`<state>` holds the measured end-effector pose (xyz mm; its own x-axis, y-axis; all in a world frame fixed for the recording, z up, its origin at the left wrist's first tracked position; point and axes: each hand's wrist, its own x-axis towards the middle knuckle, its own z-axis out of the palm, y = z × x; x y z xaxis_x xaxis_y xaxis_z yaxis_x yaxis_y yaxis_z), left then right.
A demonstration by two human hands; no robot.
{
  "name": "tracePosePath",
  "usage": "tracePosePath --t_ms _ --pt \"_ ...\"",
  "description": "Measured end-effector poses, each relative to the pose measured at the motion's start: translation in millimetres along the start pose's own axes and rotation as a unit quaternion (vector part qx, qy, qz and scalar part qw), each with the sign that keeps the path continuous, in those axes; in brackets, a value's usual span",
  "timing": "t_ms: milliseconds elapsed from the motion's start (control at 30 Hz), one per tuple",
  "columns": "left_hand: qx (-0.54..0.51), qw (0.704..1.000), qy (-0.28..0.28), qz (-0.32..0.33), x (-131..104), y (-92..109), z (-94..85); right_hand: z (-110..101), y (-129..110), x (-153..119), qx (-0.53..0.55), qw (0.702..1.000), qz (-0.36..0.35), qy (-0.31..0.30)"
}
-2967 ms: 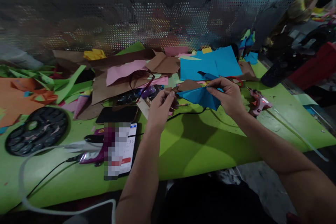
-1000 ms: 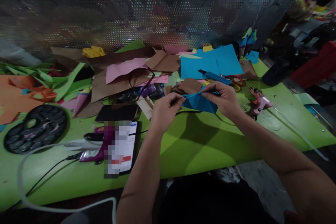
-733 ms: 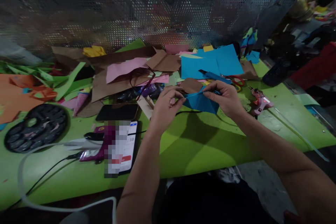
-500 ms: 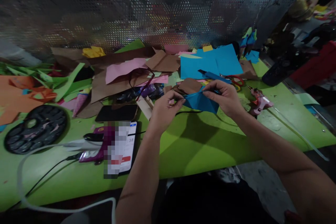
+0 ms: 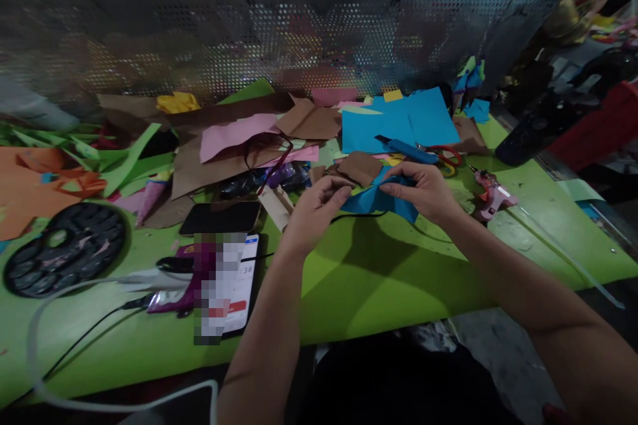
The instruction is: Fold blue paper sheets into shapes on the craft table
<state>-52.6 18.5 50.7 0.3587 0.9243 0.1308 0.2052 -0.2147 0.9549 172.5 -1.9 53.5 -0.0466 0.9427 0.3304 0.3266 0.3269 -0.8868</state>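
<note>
A folded piece of blue paper [image 5: 362, 202] is held up over the green table between both hands. My left hand [image 5: 315, 211] pinches its left end between thumb and fingers. My right hand [image 5: 423, 191] grips it near the middle and right, thumb against fingers, and part of the paper hangs below that hand. Just behind the paper lies a brown paper piece [image 5: 359, 167]. A blue box cutter [image 5: 406, 149] and red-handled scissors [image 5: 448, 156] rest beyond my right hand.
On the right lies a pink glue gun [image 5: 493, 196]; near it stands a dark bottle [image 5: 521, 139]. Blue sheets [image 5: 399, 123] and brown paper lie at the back by a perforated metal screen. Two phones, cables and a black palette [image 5: 64, 249] occupy the left of the green table [image 5: 379, 292].
The blue paper has been bent and creased more between my hands, its top edge now folded over near my right fingers. Both hands stay in nearly the same place.
</note>
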Motion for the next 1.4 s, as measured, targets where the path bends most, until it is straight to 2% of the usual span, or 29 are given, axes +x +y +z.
tracePosePath --t_ms 100,233,533,833,933,1100,1200,1267,1333,1400 --pt "0.04 0.999 -0.037 0.005 0 -1 -0.6 1 0 0 0.0 1.0 -0.002 -0.005" --pt "0.032 0.998 -0.062 -0.001 -1 -4 1.4 1 0 1 -0.021 1.0 -0.012 0.005" --pt "0.167 0.982 -0.078 0.043 -1 -2 6.9 1 0 -1 -0.036 0.999 -0.009 0.038" --pt "0.201 0.975 -0.065 0.063 0 -3 7.0 2 -3 -1 -0.015 0.999 0.008 0.035" --pt "0.212 0.972 -0.081 0.06 0 -1 5.4 2 -3 -1 -0.029 0.999 -0.002 0.037" --pt "0.237 0.962 -0.1 0.092 1 -2 7.3 3 0 -2 -0.073 0.997 -0.029 0.015" --pt "0.192 0.972 -0.115 0.075 2 -4 12.4 4 2 -3 -0.103 0.993 -0.057 -0.021" --pt "0.139 0.985 -0.095 0.047 3 -8 15.5 4 2 -3 -0.145 0.984 -0.1 -0.01" --pt "0.06 0.998 -0.035 0.011 4 -13 17.6 2 -1 -3 -0.193 0.968 -0.149 0.055" --pt "-0.043 0.998 0.039 -0.03 6 -19 19.5 0 -6 -4 -0.214 0.951 -0.179 0.135"
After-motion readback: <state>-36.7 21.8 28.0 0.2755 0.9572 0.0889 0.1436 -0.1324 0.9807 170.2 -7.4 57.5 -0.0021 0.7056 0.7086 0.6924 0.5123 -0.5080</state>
